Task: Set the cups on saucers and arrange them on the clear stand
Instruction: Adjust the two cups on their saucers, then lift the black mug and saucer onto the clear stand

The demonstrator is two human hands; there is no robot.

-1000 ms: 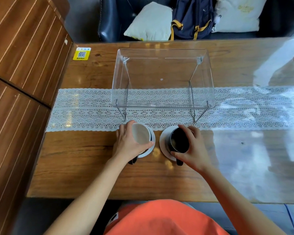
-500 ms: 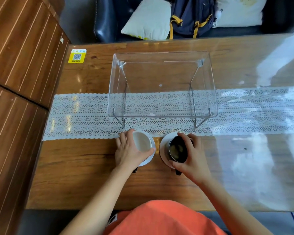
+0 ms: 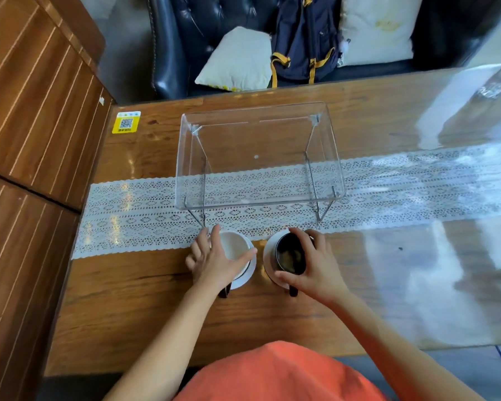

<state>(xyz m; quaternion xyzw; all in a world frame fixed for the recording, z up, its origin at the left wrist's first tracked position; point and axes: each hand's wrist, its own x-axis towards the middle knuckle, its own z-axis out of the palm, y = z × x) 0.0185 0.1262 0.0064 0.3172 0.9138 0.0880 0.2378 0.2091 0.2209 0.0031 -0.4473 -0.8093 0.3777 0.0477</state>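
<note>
The left hand (image 3: 214, 263) is gripping the white cup (image 3: 233, 250), the right hand (image 3: 315, 266) the black cup (image 3: 290, 253); the clear stand (image 3: 259, 157) is sitting directly beyond both, equally near.

Left cup (image 3: 234, 248) half under hand, sofa (image 3: 185, 39) cropped

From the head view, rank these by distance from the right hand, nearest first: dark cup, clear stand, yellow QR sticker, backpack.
1. Dark cup: under the right hand.
2. Clear stand: just behind, on the lace runner.
3. Yellow QR sticker: far-left table corner.
4. Backpack: beyond the table, on the sofa.
</note>
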